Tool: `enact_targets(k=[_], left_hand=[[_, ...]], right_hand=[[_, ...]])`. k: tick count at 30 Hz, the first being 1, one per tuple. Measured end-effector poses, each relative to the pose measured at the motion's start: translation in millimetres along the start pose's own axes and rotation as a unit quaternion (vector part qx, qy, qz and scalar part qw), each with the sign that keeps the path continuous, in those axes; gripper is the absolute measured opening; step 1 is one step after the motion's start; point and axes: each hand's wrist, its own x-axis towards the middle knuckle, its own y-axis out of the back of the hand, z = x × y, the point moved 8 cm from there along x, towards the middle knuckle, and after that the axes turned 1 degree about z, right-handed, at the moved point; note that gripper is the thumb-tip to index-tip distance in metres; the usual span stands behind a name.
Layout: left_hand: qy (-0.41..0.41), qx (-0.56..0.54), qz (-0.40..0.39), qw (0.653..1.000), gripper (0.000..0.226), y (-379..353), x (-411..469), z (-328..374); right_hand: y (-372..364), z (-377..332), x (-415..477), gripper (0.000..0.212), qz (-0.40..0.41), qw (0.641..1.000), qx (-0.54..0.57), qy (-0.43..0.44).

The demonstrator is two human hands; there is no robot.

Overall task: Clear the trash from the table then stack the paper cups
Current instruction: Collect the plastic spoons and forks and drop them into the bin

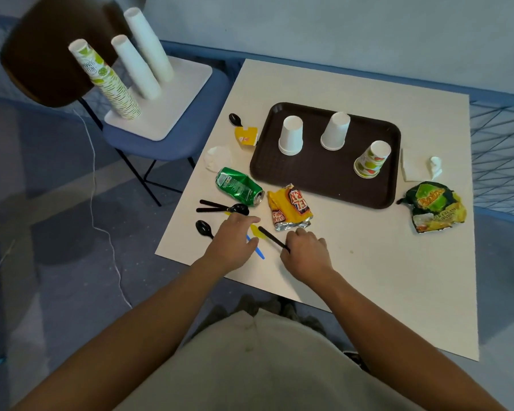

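1. Grips the near end of a black stick [272, 238] in the curled right hand [306, 250], just below a yellow wrapper [290, 209].
2. Lays the left hand [232, 235] flat and wide, fingers straight, over a yellow spoon [254, 229] and a blue stick [261, 255], fingertips close to a black spoon [238, 209].
3. On a brown tray [324, 185] mid-worktop [368, 262], upside down and apart: a white cup [291, 134], a second white cup [336, 130], a printed cup [371, 158].
4. Left of the tray: a crushed green can [239, 186], a crumpled tissue [218, 158], a yellow carton scrap [246, 135].
5. Right of the tray: a green crisp bag [436, 206] and a white napkin [435, 167].
6. On a chair [149, 143] beside the worktop: three tall cup stacks [135, 68] on a white board [172, 114].
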Motion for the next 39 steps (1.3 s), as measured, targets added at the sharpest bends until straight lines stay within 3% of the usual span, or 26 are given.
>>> enact_targets(k=[5, 11, 17, 20, 22, 28, 39], left_hand=[[-0.076, 0.138, -0.024, 0.987, 0.048, 0, 11, 5], [-0.071, 0.2, -0.028, 0.977, 0.034, 5, 18, -17], [-0.002, 0.149, -0.021, 0.989, 0.036, 20, 16, -59], [0.044, 0.119, 0.002, 0.992, 0.026, 33, 13, -91], [0.077, 0.097, 0.017, 0.992, 0.017, 41, 13, -112], [0.115, 0.042, 0.0, 0.993, 0.024, 56, 18, -153], [0.016, 0.054, -0.037, 0.998, 0.028, 73, 63, -168]], right_hand=[[20, -35, 14, 0.018, 0.017, 0.993, 0.033, 0.11], [25, -65, 37, 0.022, 0.004, 0.981, 0.066, 0.184], [30, -71, 51, 0.045, 0.087, 0.981, 0.116, 0.13], [25, -63, 54, 0.041, 0.114, 0.968, 0.208, 0.087], [14, -63, 55, 0.037, 0.087, 0.961, 0.252, 0.069], [-32, -85, 57, 0.031, -0.037, 0.995, 0.088, 0.017], [-35, -100, 60, 0.02, 0.048, 0.997, -0.02, -0.05]])
